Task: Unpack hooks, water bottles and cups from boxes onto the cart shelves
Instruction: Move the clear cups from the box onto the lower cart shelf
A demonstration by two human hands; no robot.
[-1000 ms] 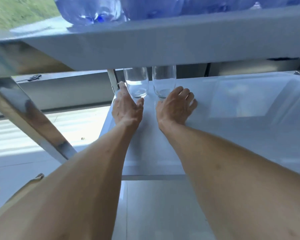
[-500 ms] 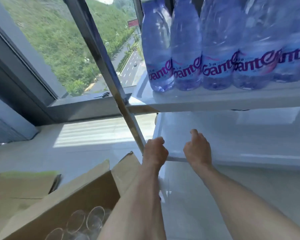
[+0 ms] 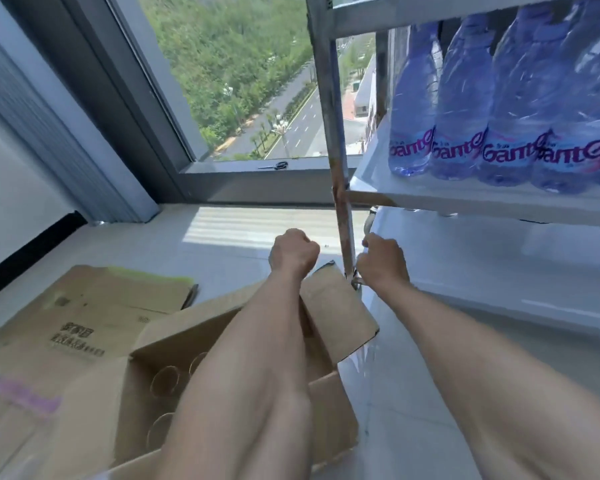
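An open cardboard box stands on the floor below my arms, with clear glass cups inside it. My left hand hovers above the box's far flap, fingers curled into a fist, holding nothing. My right hand is also curled and empty, just right of the cart's metal post and in front of the white lower shelf. Several blue water bottles stand in a row on the shelf above. The cups set on the lower shelf are out of sight.
A flattened cardboard box lies on the floor to the left. Scissors rest on the window sill behind. The cart's caster sits by the box flap. White tiled floor runs between box and cart.
Both hands have let go of the two cups at the back of the lower shelf and pulled back out of the cart toward the box. My view rose and swung left.
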